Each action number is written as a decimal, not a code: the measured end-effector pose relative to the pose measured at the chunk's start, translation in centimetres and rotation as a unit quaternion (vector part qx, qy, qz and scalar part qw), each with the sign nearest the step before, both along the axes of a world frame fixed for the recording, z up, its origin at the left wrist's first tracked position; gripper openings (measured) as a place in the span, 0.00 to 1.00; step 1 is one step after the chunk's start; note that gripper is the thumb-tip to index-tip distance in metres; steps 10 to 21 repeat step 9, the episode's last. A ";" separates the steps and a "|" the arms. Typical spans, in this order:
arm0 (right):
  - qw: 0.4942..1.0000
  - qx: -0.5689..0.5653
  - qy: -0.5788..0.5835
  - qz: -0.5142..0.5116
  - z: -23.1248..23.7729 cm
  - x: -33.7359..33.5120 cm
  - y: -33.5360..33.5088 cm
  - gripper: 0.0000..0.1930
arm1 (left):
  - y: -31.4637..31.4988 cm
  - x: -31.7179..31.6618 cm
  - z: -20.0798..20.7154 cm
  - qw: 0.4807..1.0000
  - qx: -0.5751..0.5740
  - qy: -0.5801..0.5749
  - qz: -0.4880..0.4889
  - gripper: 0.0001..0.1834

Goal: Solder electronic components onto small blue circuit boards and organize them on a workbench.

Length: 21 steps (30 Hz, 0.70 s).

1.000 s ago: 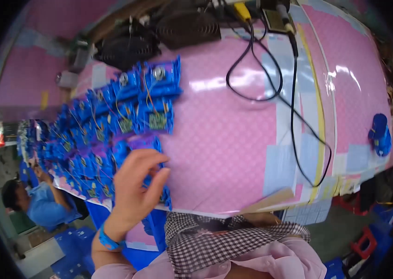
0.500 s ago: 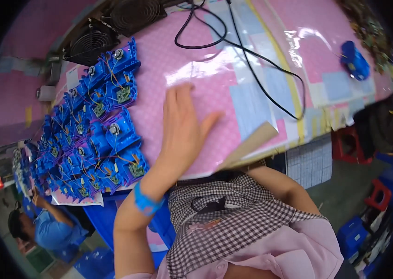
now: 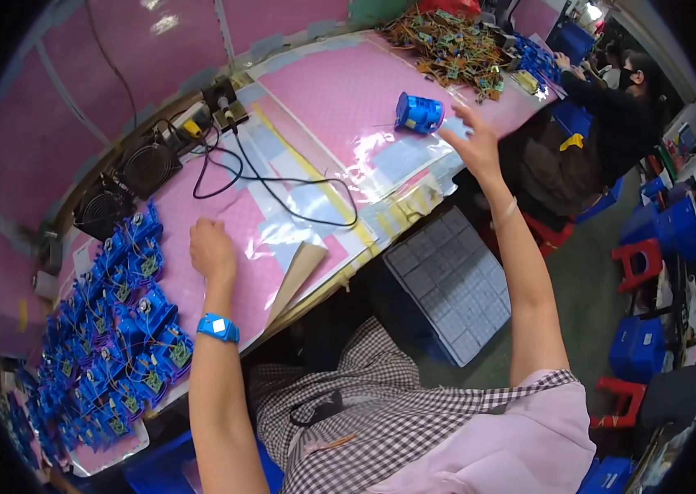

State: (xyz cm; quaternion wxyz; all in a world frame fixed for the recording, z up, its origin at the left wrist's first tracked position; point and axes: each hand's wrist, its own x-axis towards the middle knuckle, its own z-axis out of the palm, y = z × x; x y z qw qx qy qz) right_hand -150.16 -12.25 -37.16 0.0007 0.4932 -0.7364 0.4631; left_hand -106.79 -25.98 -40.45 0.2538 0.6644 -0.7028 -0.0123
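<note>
On the far right stretch of the table lies a rounded blue plastic housing (image 3: 419, 114). My right hand (image 3: 475, 146) reaches in beside it from the right, fingers spread and curved, with a small gap between them and the housing. Over the pink table covering, my left hand (image 3: 213, 249) is closed with its fingers curled under; nothing shows in it. A blue band with a white square is on the left wrist. To its left lie many opened blue housings (image 3: 138, 321) with green circuit boards, thin wires and round metal parts.
A black cable (image 3: 315, 221) loops across the table between my hands. Two black fans (image 3: 149, 165) stand along the back. A heap of wired circuit boards (image 3: 451, 53) lies far right. Below the table edge is a grey gridded crate (image 3: 451, 284). Another person sits at the far right.
My view has swung to the right. My left hand was stretched flat and is now curled. My right hand has come up from below the table edge to beside the blue housing.
</note>
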 end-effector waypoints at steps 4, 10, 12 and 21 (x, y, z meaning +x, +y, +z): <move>0.991 0.079 0.086 -0.072 -0.3 -1.5 -7.3 0.50 | 0.1 1.9 1.3 0.991 -0.008 0.103 -0.084 0.08; 0.957 0.266 0.027 -0.113 -1.5 -0.2 -13.3 0.55 | 8.3 5.6 7.7 0.859 0.171 0.462 -0.143 0.06; 0.957 0.266 0.027 -0.113 -1.5 -0.2 -13.3 0.55 | 8.3 5.6 7.7 0.859 0.171 0.462 -0.143 0.06; 0.957 0.266 0.027 -0.113 -1.5 -0.2 -13.3 0.55 | 8.3 5.6 7.7 0.859 0.171 0.462 -0.143 0.06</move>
